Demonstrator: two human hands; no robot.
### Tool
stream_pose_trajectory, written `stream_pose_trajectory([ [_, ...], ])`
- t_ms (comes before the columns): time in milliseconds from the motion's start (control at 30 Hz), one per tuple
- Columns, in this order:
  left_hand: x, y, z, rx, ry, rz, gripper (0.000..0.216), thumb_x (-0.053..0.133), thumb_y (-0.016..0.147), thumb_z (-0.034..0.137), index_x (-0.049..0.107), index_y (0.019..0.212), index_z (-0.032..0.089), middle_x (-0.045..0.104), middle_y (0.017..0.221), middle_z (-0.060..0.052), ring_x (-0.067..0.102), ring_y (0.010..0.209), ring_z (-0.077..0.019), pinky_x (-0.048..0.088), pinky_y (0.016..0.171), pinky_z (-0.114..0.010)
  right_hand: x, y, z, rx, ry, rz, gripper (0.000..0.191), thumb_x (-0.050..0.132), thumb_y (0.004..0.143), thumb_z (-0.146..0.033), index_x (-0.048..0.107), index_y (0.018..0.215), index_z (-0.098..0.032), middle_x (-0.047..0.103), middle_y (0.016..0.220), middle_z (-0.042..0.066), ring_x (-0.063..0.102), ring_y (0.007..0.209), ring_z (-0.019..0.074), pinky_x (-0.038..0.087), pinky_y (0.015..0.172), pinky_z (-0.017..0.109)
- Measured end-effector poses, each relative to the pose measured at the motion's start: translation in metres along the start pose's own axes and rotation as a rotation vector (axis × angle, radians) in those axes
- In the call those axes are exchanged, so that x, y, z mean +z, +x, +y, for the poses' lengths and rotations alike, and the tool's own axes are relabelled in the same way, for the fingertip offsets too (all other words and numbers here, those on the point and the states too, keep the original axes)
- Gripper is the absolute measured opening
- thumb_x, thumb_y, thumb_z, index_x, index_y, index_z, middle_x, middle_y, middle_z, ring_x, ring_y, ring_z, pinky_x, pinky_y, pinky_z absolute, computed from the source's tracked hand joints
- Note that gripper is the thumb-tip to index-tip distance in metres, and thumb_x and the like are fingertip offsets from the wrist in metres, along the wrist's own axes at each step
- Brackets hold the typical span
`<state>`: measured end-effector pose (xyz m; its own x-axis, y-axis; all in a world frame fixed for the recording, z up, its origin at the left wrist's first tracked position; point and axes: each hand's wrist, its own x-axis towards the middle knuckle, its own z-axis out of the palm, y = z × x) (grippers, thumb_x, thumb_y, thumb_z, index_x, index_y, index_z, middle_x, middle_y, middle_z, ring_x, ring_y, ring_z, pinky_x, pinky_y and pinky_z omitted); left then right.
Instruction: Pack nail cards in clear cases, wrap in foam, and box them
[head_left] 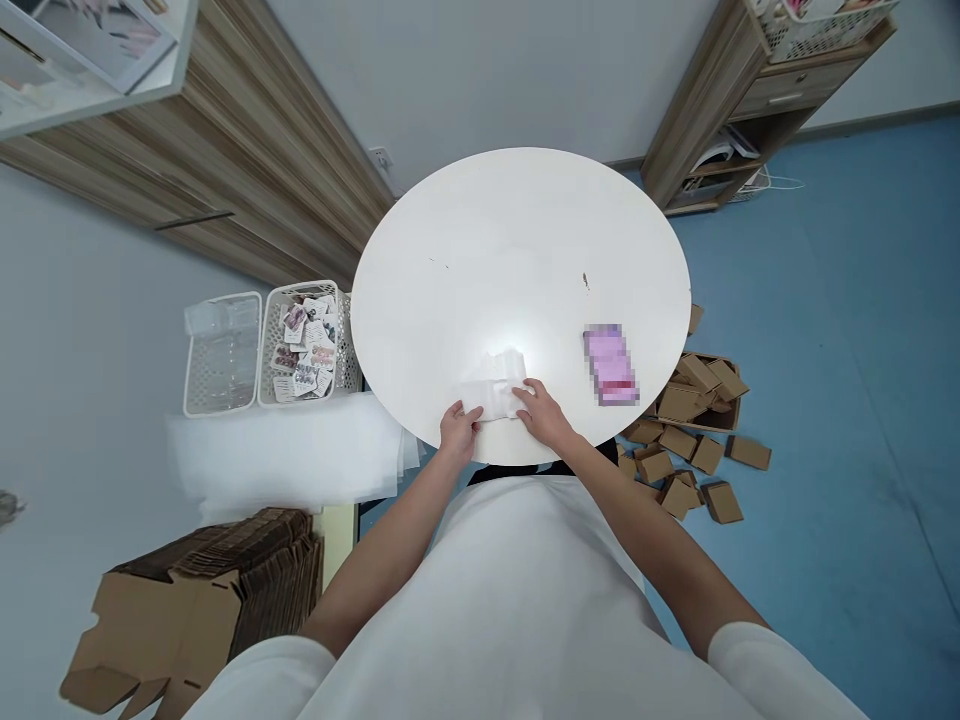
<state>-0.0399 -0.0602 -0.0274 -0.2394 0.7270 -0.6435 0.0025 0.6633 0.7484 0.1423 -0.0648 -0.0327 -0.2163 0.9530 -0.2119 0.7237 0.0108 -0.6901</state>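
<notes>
A thin white packing sheet [489,396], partly folded over, lies near the front edge of the white oval table [517,230]. At its lower left corner, my left hand [459,430] pinches the sheet between thumb and fingers. On its right side, my right hand [541,412] grips the edge with bent fingers and thumb. Whether anything is wrapped inside the sheet cannot be made out. To the right of my right hand rests a pinkish-purple rectangular thing [611,365], blurred into blocks.
Left of the table stand a basket of small carded items [304,345] and a basket with clear plastic [223,355]. Nearer are a stack of white sheets [292,450] and flattened cardboard boxes [187,620]. Small folded brown boxes [679,440] lie on the floor at right, beside a wooden cabinet [750,110].
</notes>
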Motion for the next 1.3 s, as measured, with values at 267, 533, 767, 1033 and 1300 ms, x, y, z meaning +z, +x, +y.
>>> stream_pose_trajectory([
  [267,0.024,-0.007,0.012,0.257,0.260,-0.166,0.023,0.065,0.063,0.027,0.057,0.082,0.016,0.056,0.069,0.000,0.051,0.059,-0.0086,0.046,0.058,-0.024,0.004,0.005,-0.009,0.032,-0.016,-0.031,0.044,0.052,0.076,-0.020,0.044,0.118,-0.024,0.035,0.119,0.009,0.054,0.081,0.0149,0.046,0.070,0.031],
  [533,0.032,-0.024,-0.006,0.465,0.551,-0.223,0.043,0.052,0.066,0.010,0.049,0.107,0.018,0.059,0.097,-0.006,0.057,0.081,-0.0148,0.047,0.077,-0.033,0.000,0.012,-0.009,0.134,0.151,-0.076,0.039,0.051,0.073,-0.018,0.049,0.112,-0.021,0.049,0.093,0.004,0.052,0.076,0.0132,0.043,0.068,0.025],
  [767,0.025,-0.031,-0.008,0.485,0.546,-0.261,0.051,0.049,0.069,0.010,0.035,0.117,0.019,0.059,0.100,-0.006,0.058,0.087,-0.0150,0.047,0.077,-0.033,0.011,0.018,-0.022,0.262,0.015,0.056,0.023,0.043,0.081,-0.023,0.047,0.103,-0.020,0.053,0.096,0.007,0.052,0.074,0.0163,0.039,0.060,0.028],
  [1033,0.004,-0.006,0.013,0.979,1.100,-0.355,0.034,0.052,0.074,0.025,0.051,0.108,0.021,0.045,0.122,-0.009,0.039,0.114,-0.0259,0.033,0.091,-0.042,0.014,0.016,-0.015,0.250,0.042,0.081,0.026,0.045,0.080,-0.028,0.042,0.105,-0.019,0.054,0.094,0.005,0.053,0.074,0.0163,0.041,0.060,0.029],
  [1300,-0.001,0.006,0.014,1.085,1.185,-0.409,0.042,0.050,0.076,0.041,0.049,0.113,0.021,0.041,0.128,-0.011,0.031,0.120,-0.0272,0.027,0.095,-0.042,0.007,-0.010,-0.011,-0.227,-0.180,0.131,0.030,0.046,0.081,-0.030,0.049,0.109,-0.018,0.043,0.125,0.013,0.034,0.120,0.0264,0.033,0.094,0.043],
])
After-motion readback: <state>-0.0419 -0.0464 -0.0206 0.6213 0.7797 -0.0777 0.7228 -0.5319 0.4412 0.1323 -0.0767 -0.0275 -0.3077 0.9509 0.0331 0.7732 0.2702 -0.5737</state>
